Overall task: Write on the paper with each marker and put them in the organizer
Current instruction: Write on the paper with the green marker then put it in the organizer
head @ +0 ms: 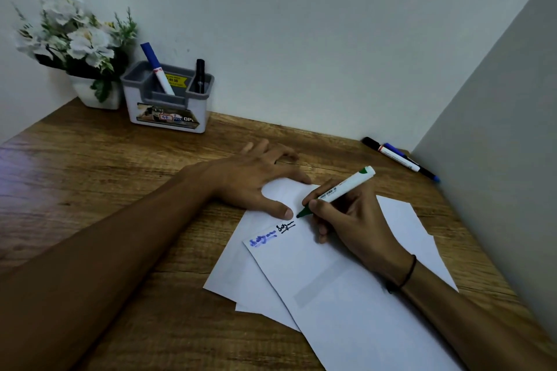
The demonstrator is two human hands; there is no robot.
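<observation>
Right hand [355, 220] grips the green marker [337, 191] betw. thumb and fingers, tip down at the top sheet of paper [346, 289], just right of the writing already there; can't tell if the tip actually touches. Cap end points up and away to the right. A dark band [410, 271] sits round that wrist.

Left hand [256, 178] lies flat, fingers spread and straight, pressing the far-left corner of the paper onto the worktop [105, 190]; thumb tip is just beside the marker tip. No grip there, it holds nothing.

On the sheet: a blue scribble [262, 239] near the left corner, and a black scribble [285, 226] next to it, underlined. More sheets lie under the top one, fanned out at the left and lower edges.

Organizer [168, 99], grey-rimmed w/ white walls, stands at the back by the wall. A blue-capped marker [156, 68] leans in its middle compartment; a black marker [199, 75] stands upright in the right one.

Beside it on the left, touching or nearly so, a white pot of white flowers [72, 36].

Far right, by the side panel, two more markers lie together on the worktop: a black-capped one [391, 153] and a blue-ended one [422, 170], well apart from the paper.
</observation>
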